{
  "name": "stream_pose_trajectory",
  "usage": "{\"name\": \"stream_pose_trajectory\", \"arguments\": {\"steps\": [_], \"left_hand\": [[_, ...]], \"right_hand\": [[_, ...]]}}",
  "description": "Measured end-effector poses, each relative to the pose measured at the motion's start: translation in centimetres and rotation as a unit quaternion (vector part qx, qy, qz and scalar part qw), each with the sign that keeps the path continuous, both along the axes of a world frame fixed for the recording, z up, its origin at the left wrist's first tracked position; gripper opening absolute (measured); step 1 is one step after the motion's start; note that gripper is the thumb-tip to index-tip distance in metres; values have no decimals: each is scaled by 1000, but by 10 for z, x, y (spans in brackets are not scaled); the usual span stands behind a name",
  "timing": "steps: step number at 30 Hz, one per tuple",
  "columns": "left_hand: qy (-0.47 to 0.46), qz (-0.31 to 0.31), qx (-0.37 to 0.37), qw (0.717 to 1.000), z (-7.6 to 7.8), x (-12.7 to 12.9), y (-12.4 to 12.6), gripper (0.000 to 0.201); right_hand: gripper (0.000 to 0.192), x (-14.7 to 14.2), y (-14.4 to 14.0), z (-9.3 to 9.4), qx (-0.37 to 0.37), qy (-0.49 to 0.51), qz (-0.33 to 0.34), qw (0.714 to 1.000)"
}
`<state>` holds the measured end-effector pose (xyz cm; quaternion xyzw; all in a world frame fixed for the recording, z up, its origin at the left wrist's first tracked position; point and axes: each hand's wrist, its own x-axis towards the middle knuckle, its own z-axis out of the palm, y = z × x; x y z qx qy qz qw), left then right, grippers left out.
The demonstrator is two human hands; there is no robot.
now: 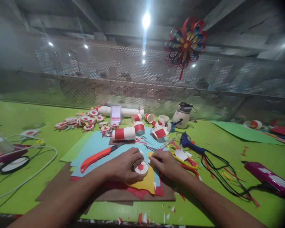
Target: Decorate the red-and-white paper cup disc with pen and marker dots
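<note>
Low over the stacked paper, my left hand grips a round white paper disc with a red shape on its face, like a cut cup base. Just to its right, the thumb and fingertips of my right hand are pinched together; whatever sits between them is too small to name. Yellow paper lies under both hands, on top of light blue sheets. Left of my left hand rests an orange-handled utility knife. Scissors with yellow and red handles lie partly behind my right hand.
Red-and-white paper cups stand and lie behind my hands. Several finished-looking discs are heaped back left. At right are a blue glue gun, its black cable and a purple power strip. A lidded bottle stands behind.
</note>
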<state>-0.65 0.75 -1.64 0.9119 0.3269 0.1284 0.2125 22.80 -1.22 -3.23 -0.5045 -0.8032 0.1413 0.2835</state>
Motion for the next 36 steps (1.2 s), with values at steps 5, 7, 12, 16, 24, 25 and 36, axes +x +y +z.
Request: {"name": "stream_pose_trajectory", "arguments": {"steps": [5, 7, 12, 16, 24, 25, 36], "left_hand": [[-1, -2, -6, 1000, 2, 0, -2, 39], [-3, -2, -8, 1000, 2, 0, -2, 38], [-1, -2, -14, 1000, 3, 1, -1, 36], [1, 0, -17, 1000, 6, 1, -2, 38], [-6, 0, -23, 1000, 8, 1, -3, 37], [-9, 1, -23, 1000, 8, 1, -3, 37], [0, -15, -12, 1000, 7, -1, 1, 42]], "right_hand": [[28, 0, 1, -1, -4, -7, 2, 1000], [27, 0, 1, -1, -3, -10, 3, 1000], [27, 0, 0, 1, -1, -11, 7, 1000], [27, 0, -1, 2, 4, -8, 6, 1000], [27, -1, -4, 9, 29, -12, 5, 1000], [26, 0, -3, 9, 32, -11, 4, 999], [24, 6, -1, 15, 57, -3, 21, 998]]}}
